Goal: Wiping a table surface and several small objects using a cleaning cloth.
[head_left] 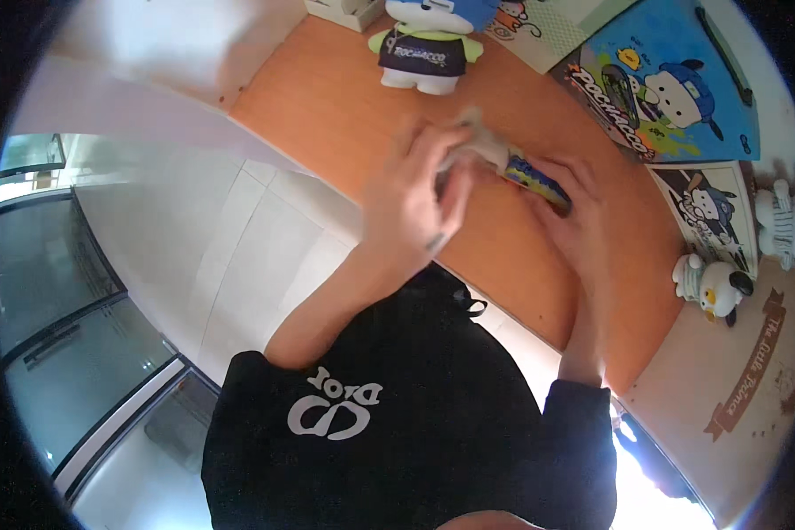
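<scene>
Above the orange desk (327, 97), my two hands meet around a small object with a blue-and-yellow patterned part (537, 181). My right hand (576, 216) grips the patterned part between thumb and fingers. Its left end runs into a pale, blurred piece (486, 148); whether that is the same object or something separate I cannot tell. At that pale end my left hand (417, 190) is closed, its fingers curled and smeared by motion. What lies inside the left fingers is hidden.
Beyond my hands stands a blue-and-white character figure (420, 60), near a white box (349, 12). A blue printed bag or folder (623, 97) lies at the far right. A cartoon card (707, 208), a dog figurine (714, 290) and a striped figurine (777, 223) line the right side.
</scene>
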A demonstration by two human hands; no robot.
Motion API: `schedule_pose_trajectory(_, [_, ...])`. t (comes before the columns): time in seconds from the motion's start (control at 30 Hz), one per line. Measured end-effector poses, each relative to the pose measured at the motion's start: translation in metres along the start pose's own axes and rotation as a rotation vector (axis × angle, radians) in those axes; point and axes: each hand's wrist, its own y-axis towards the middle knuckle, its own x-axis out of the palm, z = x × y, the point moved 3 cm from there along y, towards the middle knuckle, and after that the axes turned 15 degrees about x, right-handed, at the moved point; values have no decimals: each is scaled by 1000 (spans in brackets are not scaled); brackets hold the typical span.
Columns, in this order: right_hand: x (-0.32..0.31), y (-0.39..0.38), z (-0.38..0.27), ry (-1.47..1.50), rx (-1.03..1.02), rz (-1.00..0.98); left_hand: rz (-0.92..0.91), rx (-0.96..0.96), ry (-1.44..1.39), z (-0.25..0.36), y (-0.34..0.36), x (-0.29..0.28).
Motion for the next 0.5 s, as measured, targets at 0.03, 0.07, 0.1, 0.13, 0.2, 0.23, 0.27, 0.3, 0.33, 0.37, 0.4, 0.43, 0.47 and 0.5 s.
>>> schedule_pose_trajectory(0.03, [4, 1, 6, 17, -15, 16, -1, -1, -5, 4, 2, 11])
schedule_pose_trajectory(0.07, [7, 2, 10, 33, -29, 34, -5, 64, -47, 9, 4, 24])
schedule_pose_trajectory(0.1, [8, 2, 13, 50, -43, 53, -10, 130, -90, 13, 7, 33])
schedule_pose_trajectory(0.13, [7, 1, 10, 43, -32, 64, -16, 135, -104, 11, 11, 41])
schedule_pose_trajectory(0.2, [8, 0, 0, 427, 257, -43, 82, 92, -144, 0, 18, 56])
schedule_pose_trajectory(0.23, [11, -3, -5, 622, 400, -91, 129, 69, -166, -4, 19, 64])
schedule_pose_trajectory(0.27, [14, -8, -6, 818, 540, -139, 177, 46, -187, -4, 18, 70])
schedule_pose_trajectory(0.3, [13, -9, -3, 816, 544, -121, 170, 52, -203, 0, 15, 76])
schedule_pose_trajectory(0.33, [11, -12, 2, 805, 574, -65, 121, 45, -245, 9, 6, 80])
schedule_pose_trajectory(0.37, [9, -14, 6, 801, 602, -6, 67, 43, -285, 21, -1, 80])
schedule_pose_trajectory(0.4, [8, -17, 8, 794, 632, 48, 15, 38, -322, 29, -9, 78])
schedule_pose_trajectory(0.43, [7, -19, 10, 788, 661, 101, -38, 32, -357, 33, -13, 79])
schedule_pose_trajectory(0.47, [7, -20, 8, 790, 661, 104, -41, 34, -357, 30, -11, 79])
schedule_pose_trajectory(0.5, [7, -20, 4, 856, 659, 62, -60, 112, -301, 25, -6, 79])
